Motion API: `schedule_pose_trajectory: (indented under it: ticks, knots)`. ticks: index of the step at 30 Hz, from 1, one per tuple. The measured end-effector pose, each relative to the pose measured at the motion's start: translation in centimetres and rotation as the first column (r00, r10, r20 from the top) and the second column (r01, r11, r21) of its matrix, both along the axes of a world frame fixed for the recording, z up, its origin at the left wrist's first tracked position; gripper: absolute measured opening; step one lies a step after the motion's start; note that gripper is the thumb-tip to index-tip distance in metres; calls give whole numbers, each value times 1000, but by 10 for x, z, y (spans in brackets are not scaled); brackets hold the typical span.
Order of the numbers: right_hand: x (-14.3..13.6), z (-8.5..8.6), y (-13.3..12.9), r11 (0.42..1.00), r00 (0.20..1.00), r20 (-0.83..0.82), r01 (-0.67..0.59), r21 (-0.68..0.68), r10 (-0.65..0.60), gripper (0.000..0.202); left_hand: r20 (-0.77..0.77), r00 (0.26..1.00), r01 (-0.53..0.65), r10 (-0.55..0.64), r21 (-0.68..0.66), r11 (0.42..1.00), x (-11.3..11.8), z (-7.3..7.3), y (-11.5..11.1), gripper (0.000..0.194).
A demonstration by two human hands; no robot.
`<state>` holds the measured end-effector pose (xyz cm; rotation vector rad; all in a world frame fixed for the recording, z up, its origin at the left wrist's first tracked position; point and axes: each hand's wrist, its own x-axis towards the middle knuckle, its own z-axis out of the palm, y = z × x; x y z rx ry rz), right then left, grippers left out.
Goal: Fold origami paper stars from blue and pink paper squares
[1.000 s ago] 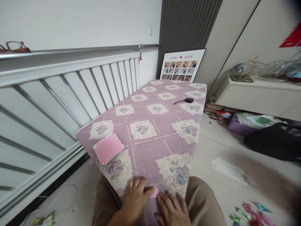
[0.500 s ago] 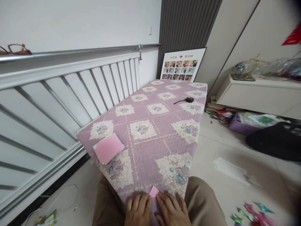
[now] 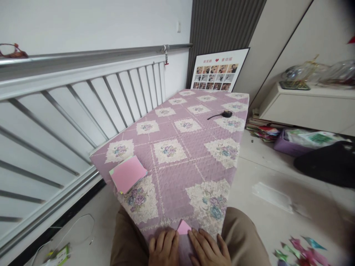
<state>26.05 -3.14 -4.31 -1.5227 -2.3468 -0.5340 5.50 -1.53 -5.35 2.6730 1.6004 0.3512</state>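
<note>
A small folded pink paper (image 3: 183, 227) lies at the near edge of the table, its point facing away from me. My left hand (image 3: 164, 246) presses on its left corner with the fingers held together. On its right corner rest the fingertips of my right hand (image 3: 208, 246), the thumb lower down and apart. A stack of pink sheets (image 3: 128, 174) sits at the table's left edge, with green and blue edges showing beneath the top sheet.
The table has a purple floral cloth (image 3: 173, 184). A black round object with a strap (image 3: 226, 114) lies toward its far right. A white railing (image 3: 91, 107) runs along the left. Folded coloured papers (image 3: 302, 251) lie on the floor at right.
My right hand has shifted slightly right, and more of the pink paper shows between my hands. The view has tilted a little.
</note>
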Motion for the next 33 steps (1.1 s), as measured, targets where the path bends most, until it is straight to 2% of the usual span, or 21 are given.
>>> schedule_pose_trajectory:
  ticks: [3,6,8,10,13,16,19,23,33]
  knots:
    - [-4,6,6,1000,999,-33,14,-19,-15,41,4,1000,12,-12,13,1000,0,-7,4,36]
    - [-7,15,12,998,995,-97,2,-56,-7,33,72,997,26,-35,123,992,0,-16,7,32]
    - [-9,19,16,992,985,-166,15,-126,-36,27,150,987,30,-59,184,982,-1,-17,8,31]
    - [-12,21,19,977,968,-236,38,-210,-88,25,219,974,35,-66,142,989,0,-10,11,31]
    - [-14,25,28,938,938,-310,39,-343,-153,23,277,961,22,6,-97,995,4,13,18,26]
    - [-13,33,39,871,904,-375,-5,-491,-206,12,288,951,-27,116,-294,956,10,38,29,15]
    - [-9,44,48,819,872,-442,-91,-566,-209,8,290,949,-12,126,-367,930,14,51,38,20]
    - [-6,52,53,792,860,-484,-182,-583,-159,22,266,959,12,99,-388,922,15,54,44,20]
    - [-9,56,56,773,885,-440,-174,-611,-149,18,277,957,14,84,-332,943,14,50,41,20]
